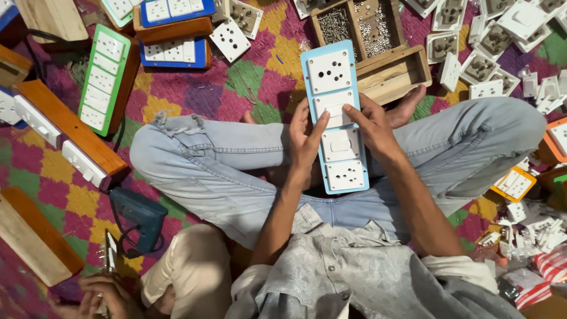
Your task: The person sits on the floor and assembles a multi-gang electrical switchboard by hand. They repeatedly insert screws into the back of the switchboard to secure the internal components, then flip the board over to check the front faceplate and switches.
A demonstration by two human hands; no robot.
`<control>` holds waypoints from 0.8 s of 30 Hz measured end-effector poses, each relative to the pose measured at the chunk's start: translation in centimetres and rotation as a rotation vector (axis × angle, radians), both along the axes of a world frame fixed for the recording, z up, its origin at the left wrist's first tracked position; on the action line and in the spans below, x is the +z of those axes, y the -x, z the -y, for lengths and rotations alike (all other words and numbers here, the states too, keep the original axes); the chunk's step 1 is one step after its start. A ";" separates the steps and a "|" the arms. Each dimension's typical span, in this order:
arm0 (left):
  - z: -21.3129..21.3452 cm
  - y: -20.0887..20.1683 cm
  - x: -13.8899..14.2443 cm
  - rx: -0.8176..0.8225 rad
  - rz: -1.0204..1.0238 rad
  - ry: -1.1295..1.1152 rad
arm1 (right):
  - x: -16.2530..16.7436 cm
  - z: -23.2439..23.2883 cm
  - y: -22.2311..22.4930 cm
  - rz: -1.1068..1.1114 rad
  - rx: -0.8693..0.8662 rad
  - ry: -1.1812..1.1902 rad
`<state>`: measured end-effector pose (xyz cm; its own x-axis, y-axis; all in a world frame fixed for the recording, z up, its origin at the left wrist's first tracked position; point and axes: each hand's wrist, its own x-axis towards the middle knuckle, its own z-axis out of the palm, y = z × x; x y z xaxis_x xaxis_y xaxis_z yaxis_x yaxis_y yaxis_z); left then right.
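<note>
The person sits cross-legged on a colourful patterned mat (260,77) and holds a long light-blue switch panel (336,118) over the lap, its far end pointing away from the body. The panel carries 4 white modules in a row: a socket, a switch, another switch and a socket.

The left hand (305,142) lies along the left edge of the panel, fingers stretched and together, and its index finger presses on the upper white switch module (334,109). The right hand (373,127) comes from the right side; its fingers are also extended, with the fingertips resting on the same switch module, and the palm covers the right edge of the panel. Neither hand pinches anything.

Just behind the panel stands a wooden tray (387,71) with compartments of small screws (336,25). White loose sockets (478,65) lie spread at the upper right. On the left are finished wooden switch boards, one with a green plate (103,80) and one with a blue plate (176,52). A teal electric drill (139,212) lies near the left knee. At the lower left, another person's hand (103,295) is visible.
</note>
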<state>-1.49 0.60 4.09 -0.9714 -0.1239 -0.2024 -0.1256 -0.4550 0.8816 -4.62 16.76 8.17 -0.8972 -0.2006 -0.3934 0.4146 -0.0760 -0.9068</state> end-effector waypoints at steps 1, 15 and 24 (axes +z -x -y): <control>0.0 0.0 0.0 -0.007 0.025 -0.011 | 0.0 0.1 0.0 -0.008 -0.008 0.006; 0.6 -0.2 0.2 -0.009 0.080 0.031 | 0.2 0.5 -0.2 0.004 -0.018 0.048; 0.8 -0.4 0.2 -0.018 0.058 0.079 | 0.2 0.7 -0.5 0.040 -0.056 -0.015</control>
<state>-1.06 -0.19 4.31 -0.9605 -0.1239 -0.2490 -0.1855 -0.3815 0.9056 -4.08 16.04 8.35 -0.8905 -0.1442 -0.4314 0.4456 -0.0862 -0.8911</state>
